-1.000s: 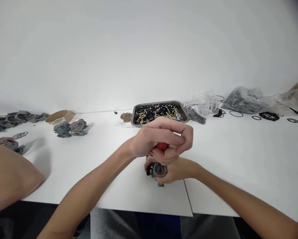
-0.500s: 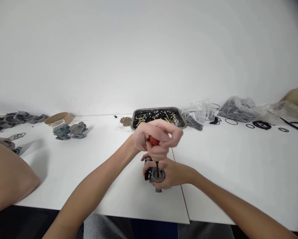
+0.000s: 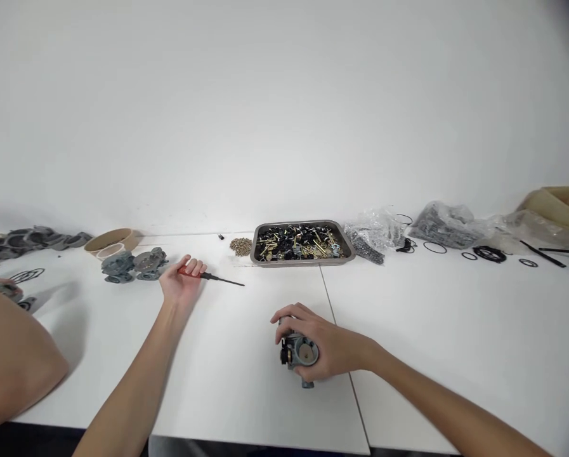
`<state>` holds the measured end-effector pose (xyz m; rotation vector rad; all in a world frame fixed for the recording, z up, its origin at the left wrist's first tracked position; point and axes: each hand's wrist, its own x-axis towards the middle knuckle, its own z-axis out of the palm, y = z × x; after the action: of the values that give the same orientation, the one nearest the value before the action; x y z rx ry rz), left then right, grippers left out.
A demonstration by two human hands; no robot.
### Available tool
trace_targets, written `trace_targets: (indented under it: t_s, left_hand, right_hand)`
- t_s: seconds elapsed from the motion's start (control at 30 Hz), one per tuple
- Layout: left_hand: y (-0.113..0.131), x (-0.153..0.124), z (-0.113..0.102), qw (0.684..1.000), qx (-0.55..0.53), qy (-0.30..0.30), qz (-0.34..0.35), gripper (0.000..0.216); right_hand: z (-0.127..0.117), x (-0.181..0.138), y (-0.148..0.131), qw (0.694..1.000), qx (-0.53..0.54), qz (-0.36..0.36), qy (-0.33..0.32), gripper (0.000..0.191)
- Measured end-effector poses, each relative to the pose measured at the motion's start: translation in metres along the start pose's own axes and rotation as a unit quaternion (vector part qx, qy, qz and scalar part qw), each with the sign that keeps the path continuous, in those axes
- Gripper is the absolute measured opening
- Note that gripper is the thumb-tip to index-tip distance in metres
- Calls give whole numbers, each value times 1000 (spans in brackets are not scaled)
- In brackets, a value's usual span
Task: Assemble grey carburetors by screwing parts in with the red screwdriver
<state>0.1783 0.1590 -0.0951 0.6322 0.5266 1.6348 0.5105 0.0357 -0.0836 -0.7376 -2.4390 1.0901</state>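
Observation:
My left hand (image 3: 182,284) is closed around the red handle of a screwdriver (image 3: 222,280), whose dark shaft points right, just above or on the table. A grey metal carburetor (image 3: 307,352) sits on the table near the front. Curled over its right and back sides, my right hand (image 3: 315,336) grips it. A round bore with a brownish disc inside faces up, and a black and brass fitting shows at its left. Two similar carburetors (image 3: 134,264) stand together just left of my left hand.
A metal tray (image 3: 303,261) of black and brass parts stands at the back, beside a pile of small brass pieces (image 3: 241,247). Plastic bags (image 3: 448,225) and black rings (image 3: 490,254) lie right. Another person's arm (image 3: 18,355) reaches in at left, near a beige ring-shaped container (image 3: 127,240).
The screwdriver has left the carburetor's bore. My left hand has carried it left and back, and the handle now lies sideways. My right hand stays on the carburetor.

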Motion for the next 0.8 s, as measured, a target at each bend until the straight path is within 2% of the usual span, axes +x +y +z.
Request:
trace_targets:
  t_s: [0.07, 0.13, 0.3, 0.43, 0.53, 0.67, 0.8]
  left_hand:
    - [-6, 4, -15, 1000, -5, 13, -8, 9]
    - [-11, 6, -22, 1000, -9, 23, -19, 14]
    - [-13, 11, -31, 997, -10, 51, -55, 20]
    - [-13, 14, -38, 994, -13, 80, -67, 18]
    - [-12, 12, -39, 992, -15, 100, -71, 19]
    - [-12, 11, -39, 990, -17, 114, -80, 20]
    - [-13, 15, -42, 983, -11, 159, -91, 25]
  right_hand:
    - [-1, 0, -2, 1000, -6, 14, 2, 52]
    - [-2, -1, -3, 999, -28, 32, 2, 56]
    - [-7, -8, -12, 981, -179, 62, 36, 65]
    - [-10, -16, -21, 952, -290, 72, 73, 47]
    - [-13, -24, -22, 942, -319, 76, 74, 29]
    - [-26, -44, -16, 925, -362, 83, 80, 35]
    - [-55, -84, -6, 908, -379, 133, 123, 37]
